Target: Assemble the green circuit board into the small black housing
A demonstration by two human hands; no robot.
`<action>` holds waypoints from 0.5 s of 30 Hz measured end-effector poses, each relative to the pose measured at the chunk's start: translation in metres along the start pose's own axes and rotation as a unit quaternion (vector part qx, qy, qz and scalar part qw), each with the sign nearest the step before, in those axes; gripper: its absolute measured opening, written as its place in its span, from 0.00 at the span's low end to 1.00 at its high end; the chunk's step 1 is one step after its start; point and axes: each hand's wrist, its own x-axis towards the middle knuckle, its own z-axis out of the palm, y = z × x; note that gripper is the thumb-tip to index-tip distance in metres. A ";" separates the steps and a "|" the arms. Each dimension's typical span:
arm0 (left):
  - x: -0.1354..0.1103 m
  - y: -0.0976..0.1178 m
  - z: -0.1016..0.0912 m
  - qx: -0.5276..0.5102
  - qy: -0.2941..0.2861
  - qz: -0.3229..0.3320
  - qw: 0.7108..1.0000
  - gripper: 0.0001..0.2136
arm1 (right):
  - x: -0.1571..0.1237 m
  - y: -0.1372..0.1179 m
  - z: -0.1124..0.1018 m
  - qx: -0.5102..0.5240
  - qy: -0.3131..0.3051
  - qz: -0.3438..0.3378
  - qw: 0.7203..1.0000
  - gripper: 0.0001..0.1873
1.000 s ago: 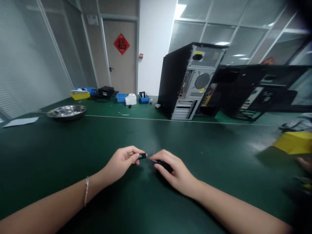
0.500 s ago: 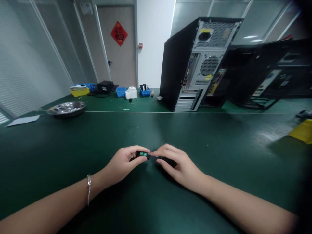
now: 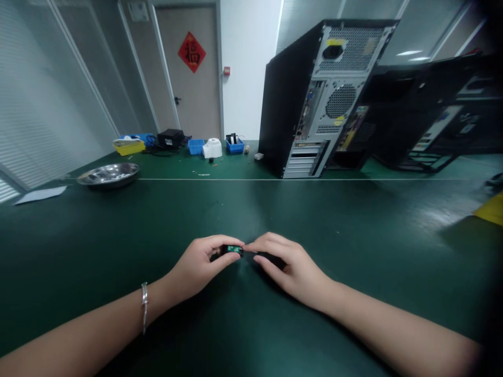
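Note:
My left hand point(image 3: 202, 262) pinches a small black part with a green circuit board point(image 3: 234, 249) between thumb and fingertips, just above the table. The board faces up toward me; its left end is hidden in the fingers. My right hand point(image 3: 281, 259) is close by on the right. Its index fingertip reaches the part's right end, while the thumb stays apart below, with a gap between them. A tiny light sliver shows in that gap, too small to name. A silver bracelet point(image 3: 144, 306) circles my left wrist.
Across the green table point(image 3: 188, 209), a black computer tower point(image 3: 288, 104) stands at the back, with more open cases to its right. A metal bowl point(image 3: 109, 175), a white paper point(image 3: 41, 195), blue trays point(image 3: 234, 147) and a white plastic piece point(image 3: 212, 148) are further back. A yellow object point(image 3: 489, 210) is at right.
The view has shifted very slightly. Both hands keep nearly the same pose, and the small part stays in my left fingers.

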 end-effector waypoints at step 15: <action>-0.001 -0.001 0.002 -0.111 -0.002 -0.050 0.993 0.13 | 0.001 0.000 0.001 -0.004 -0.003 -0.010 1.000 0.15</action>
